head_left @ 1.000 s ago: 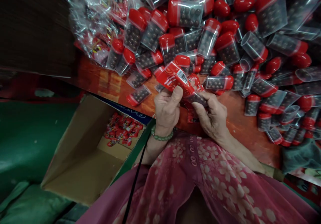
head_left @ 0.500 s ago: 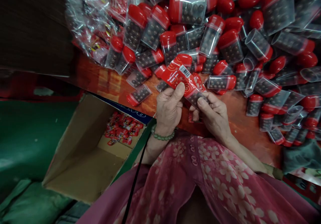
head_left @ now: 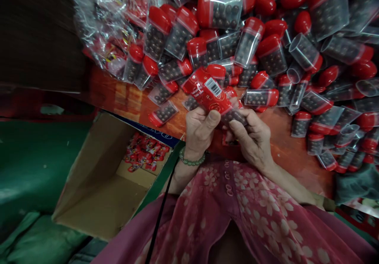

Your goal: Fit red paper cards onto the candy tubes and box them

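Note:
My left hand point(head_left: 199, 132), a green bead bracelet at its wrist, pinches a red printed packet point(head_left: 203, 88) with a white barcode label, thumb on the near side. A clear container of dark balls point(head_left: 235, 116) meets the packet's lower right end; whether it sits inside the packet or against it I cannot tell. Around that container close the thumb and fingers of my right hand point(head_left: 254, 135). Both hands are over the table's near edge. Just beyond them lies a heap of similar clear containers point(head_left: 250, 43) with red caps and dark balls.
At the left, a cardboard box point(head_left: 89, 177) stands below table level, with small red packages point(head_left: 145, 151) inside. Crinkled clear plastic bags point(head_left: 103, 23) lie at the upper left. The reddish table point(head_left: 284, 137) shows between my hands and the heap. A dark cord crosses my left forearm.
The red packet has tipped so that its barcode face turns more toward me, and it looks fuller. My right thumb has shifted slightly left along the container.

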`<move>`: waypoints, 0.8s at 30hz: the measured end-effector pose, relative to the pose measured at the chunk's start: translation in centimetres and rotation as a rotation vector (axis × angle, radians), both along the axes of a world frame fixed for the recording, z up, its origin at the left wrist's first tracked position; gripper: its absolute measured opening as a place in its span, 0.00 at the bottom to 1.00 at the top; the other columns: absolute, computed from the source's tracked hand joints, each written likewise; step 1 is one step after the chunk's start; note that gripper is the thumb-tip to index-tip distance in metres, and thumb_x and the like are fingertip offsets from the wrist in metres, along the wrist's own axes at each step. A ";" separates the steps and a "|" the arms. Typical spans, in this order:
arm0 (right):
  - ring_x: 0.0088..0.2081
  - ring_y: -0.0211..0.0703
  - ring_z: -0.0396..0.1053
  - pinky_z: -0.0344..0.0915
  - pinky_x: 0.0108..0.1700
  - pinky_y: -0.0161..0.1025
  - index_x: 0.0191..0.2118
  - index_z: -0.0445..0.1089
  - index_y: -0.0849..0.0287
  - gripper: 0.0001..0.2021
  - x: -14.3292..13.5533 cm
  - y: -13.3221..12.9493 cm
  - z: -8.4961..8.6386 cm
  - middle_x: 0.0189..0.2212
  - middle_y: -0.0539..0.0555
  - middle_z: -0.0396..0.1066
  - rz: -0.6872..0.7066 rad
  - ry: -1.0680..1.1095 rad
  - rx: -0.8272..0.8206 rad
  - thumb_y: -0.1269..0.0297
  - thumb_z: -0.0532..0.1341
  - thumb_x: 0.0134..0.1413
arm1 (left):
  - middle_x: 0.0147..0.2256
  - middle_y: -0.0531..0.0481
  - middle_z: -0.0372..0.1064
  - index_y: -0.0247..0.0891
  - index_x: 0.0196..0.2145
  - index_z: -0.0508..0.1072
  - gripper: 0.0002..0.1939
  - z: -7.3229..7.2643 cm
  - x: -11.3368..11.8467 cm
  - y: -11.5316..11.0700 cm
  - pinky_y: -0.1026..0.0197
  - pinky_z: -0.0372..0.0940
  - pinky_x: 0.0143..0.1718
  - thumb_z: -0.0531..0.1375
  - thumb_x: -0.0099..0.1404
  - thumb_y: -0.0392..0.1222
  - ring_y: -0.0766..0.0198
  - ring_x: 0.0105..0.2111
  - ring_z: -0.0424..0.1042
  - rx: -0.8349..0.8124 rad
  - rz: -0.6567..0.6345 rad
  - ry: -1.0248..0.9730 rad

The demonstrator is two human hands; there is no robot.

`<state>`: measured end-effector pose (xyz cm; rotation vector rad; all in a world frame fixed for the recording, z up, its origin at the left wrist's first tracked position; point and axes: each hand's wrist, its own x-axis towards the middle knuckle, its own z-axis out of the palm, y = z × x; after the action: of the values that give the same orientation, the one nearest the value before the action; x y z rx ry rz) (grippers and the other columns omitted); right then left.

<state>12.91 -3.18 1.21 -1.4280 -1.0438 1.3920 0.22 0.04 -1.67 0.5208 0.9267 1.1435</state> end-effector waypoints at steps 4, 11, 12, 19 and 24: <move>0.24 0.36 0.69 0.70 0.30 0.38 0.48 0.69 0.53 0.12 -0.1 -0.2 -0.3 0.27 0.46 0.72 0.004 -0.263 0.155 0.51 0.59 0.68 | 0.37 0.46 0.82 0.41 0.37 0.79 0.25 0.4 -0.2 0.8 0.52 0.76 0.50 0.73 0.52 0.63 0.51 0.49 0.80 0.047 0.060 -0.015; 0.39 0.45 0.78 0.75 0.39 0.41 0.49 0.70 0.50 0.10 0.2 -0.4 -1.8 0.39 0.54 0.80 0.032 -0.592 0.491 0.54 0.58 0.69 | 0.36 0.47 0.82 0.42 0.34 0.79 0.23 0.6 -0.7 0.9 0.48 0.77 0.49 0.77 0.47 0.58 0.47 0.48 0.81 -0.071 -0.052 -0.010; 0.40 0.45 0.78 0.75 0.41 0.42 0.49 0.70 0.50 0.10 0.2 -0.5 -1.7 0.40 0.54 0.80 0.035 -0.623 0.493 0.55 0.57 0.69 | 0.36 0.47 0.82 0.42 0.33 0.80 0.23 0.6 -0.7 0.9 0.48 0.77 0.49 0.77 0.47 0.59 0.47 0.48 0.81 -0.076 -0.069 -0.015; 0.23 0.35 0.70 0.70 0.28 0.36 0.43 0.70 0.54 0.12 0.4 -0.2 -0.4 0.29 0.47 0.75 0.095 -0.010 0.037 0.51 0.60 0.67 | 0.34 0.46 0.81 0.41 0.33 0.80 0.21 0.4 -0.8 0.8 0.51 0.77 0.39 0.76 0.49 0.59 0.51 0.38 0.82 -0.101 -0.124 -0.025; 0.25 0.32 0.70 0.70 0.29 0.33 0.41 0.69 0.55 0.10 0.9 0.4 -0.2 0.29 0.46 0.72 0.086 0.186 -0.035 0.53 0.63 0.65 | 0.26 0.50 0.78 0.40 0.32 0.80 0.20 0.4 -0.6 0.1 0.60 0.73 0.28 0.71 0.56 0.60 0.61 0.26 0.77 -0.077 -0.117 0.111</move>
<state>13.77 -2.80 1.05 -1.2636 -0.9747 1.5798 -0.41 0.16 -1.25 0.5725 1.0189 0.9768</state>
